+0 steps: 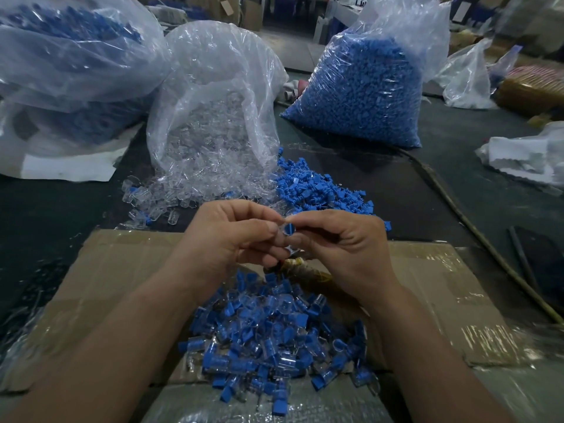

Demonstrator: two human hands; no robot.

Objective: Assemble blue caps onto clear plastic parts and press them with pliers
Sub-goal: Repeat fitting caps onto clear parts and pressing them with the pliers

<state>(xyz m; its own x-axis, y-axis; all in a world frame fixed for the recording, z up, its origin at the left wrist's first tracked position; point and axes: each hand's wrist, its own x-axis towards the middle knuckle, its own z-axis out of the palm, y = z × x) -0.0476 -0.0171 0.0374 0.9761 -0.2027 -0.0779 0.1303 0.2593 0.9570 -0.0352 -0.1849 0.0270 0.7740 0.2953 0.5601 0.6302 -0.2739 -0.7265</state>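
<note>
Fingers (pixel 262 229) of the left hand (pixel 232 236) are clamped on a clear plastic part (pixel 281 225). Those of the right hand (pixel 341 248) pinch the blue cap (pixel 288 229) sitting at its mouth. The piece is held between both hands, above a flattened cardboard sheet (pixel 122 270) on the dark desk (pixel 61 209). A heap of capped pieces (pixel 274 340) lies on the cardboard under the wrists. Beyond the hands, loose blue caps (pixel 317 190) lie beside an open bag of clear parts (pixel 213 117).
</note>
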